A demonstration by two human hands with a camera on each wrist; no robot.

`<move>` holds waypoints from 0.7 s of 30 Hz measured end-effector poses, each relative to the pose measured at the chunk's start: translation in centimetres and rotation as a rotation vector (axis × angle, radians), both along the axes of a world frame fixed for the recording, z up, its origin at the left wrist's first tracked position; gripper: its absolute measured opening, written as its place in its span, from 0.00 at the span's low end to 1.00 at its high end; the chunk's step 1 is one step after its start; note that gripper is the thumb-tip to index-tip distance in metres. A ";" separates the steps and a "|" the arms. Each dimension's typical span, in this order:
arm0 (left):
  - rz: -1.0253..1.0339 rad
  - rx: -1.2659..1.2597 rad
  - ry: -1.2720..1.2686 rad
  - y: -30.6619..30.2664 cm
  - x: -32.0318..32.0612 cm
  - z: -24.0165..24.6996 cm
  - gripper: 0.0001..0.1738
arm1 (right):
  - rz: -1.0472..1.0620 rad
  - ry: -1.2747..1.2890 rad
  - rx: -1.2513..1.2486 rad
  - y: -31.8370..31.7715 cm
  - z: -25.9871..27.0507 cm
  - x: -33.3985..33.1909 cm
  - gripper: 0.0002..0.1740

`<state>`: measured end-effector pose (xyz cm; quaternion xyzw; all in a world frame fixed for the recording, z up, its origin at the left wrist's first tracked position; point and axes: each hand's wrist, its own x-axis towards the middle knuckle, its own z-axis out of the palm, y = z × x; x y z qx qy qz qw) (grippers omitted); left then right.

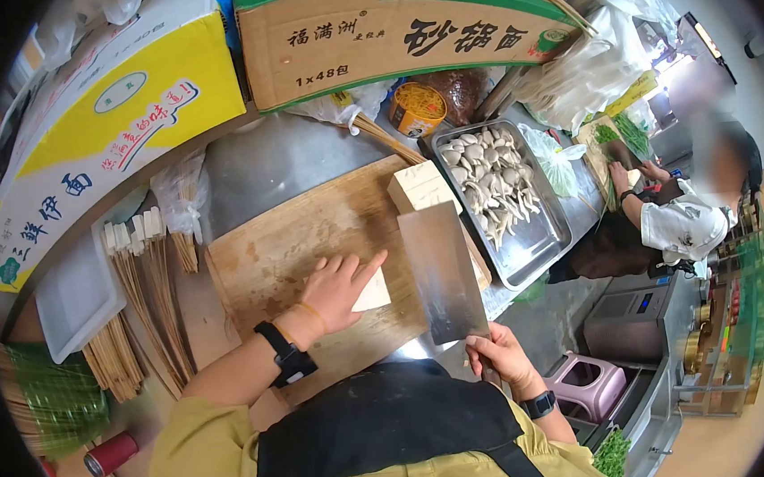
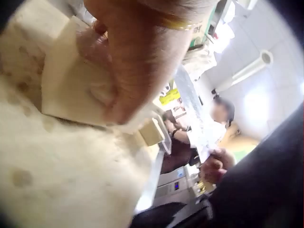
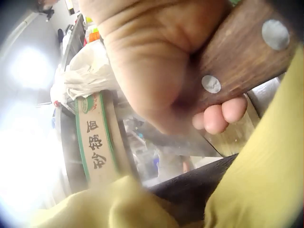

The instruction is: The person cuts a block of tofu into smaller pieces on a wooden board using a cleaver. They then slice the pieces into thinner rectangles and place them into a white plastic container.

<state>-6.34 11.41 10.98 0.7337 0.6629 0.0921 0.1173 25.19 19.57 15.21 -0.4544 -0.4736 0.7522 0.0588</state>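
Note:
A pale slab that looks like tofu [image 1: 373,293] lies on the wooden cutting board [image 1: 299,209]. My left hand [image 1: 339,288] rests over it, fingers stretched out; in the left wrist view the thumb lies along the side of the slab [image 2: 64,90]. My right hand [image 1: 496,355] grips a cleaver by its wooden handle [image 3: 237,57], fingers wrapped round it. The broad blade [image 1: 443,274] is raised at the board's right edge, in front of a larger pale block [image 1: 421,186] that it partly hides.
A steel tray [image 1: 536,258] of mushrooms [image 1: 489,176] stands right of the board. Skewers with white pieces [image 1: 139,235] and a white tray [image 1: 77,294] lie left. Cardboard boxes [image 1: 340,49] line the back. Another person [image 1: 690,214] works at the far right.

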 end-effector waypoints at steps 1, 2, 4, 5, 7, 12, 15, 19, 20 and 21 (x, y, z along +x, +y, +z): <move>0.045 0.025 0.006 0.5 0.6 -0.3 0.57 | 0.019 0.006 0.037 0.3 0.2 -0.6 0.06; 0.092 0.051 0.011 1.0 1.2 -1.1 0.56 | 0.039 0.013 0.076 0.6 0.4 -1.4 0.06; 0.168 0.055 -0.015 1.4 1.8 -1.0 0.54 | 0.101 0.019 0.170 1.0 0.6 -2.7 0.08; 0.196 0.038 -0.046 1.6 1.9 -0.6 0.52 | 0.117 0.006 0.211 1.1 0.8 -3.3 0.08; 0.296 0.119 -0.186 1.2 1.9 -0.5 0.51 | 0.137 -0.026 0.283 1.0 1.2 -3.9 0.10; 0.743 0.059 -1.541 -4.3 -0.4 -4.0 0.36 | 0.095 -0.171 0.453 -0.4 0.3 -3.1 0.09; 0.733 -0.127 -1.977 -5.4 -0.1 -4.3 0.28 | 0.140 -0.375 0.598 -0.9 -0.7 -2.4 0.11; 0.626 -0.143 -2.084 -4.6 0.6 -4.2 0.26 | 0.263 -0.442 0.758 -0.6 -1.9 -2.8 0.11; 0.675 -0.145 -2.117 -4.3 1.4 -3.9 0.26 | 0.293 -0.396 0.827 -0.2 -3.2 -2.7 0.11; 0.727 -0.149 -2.148 -4.1 2.3 -3.4 0.26 | 0.326 -0.348 0.893 -0.2 -3.5 -3.0 0.12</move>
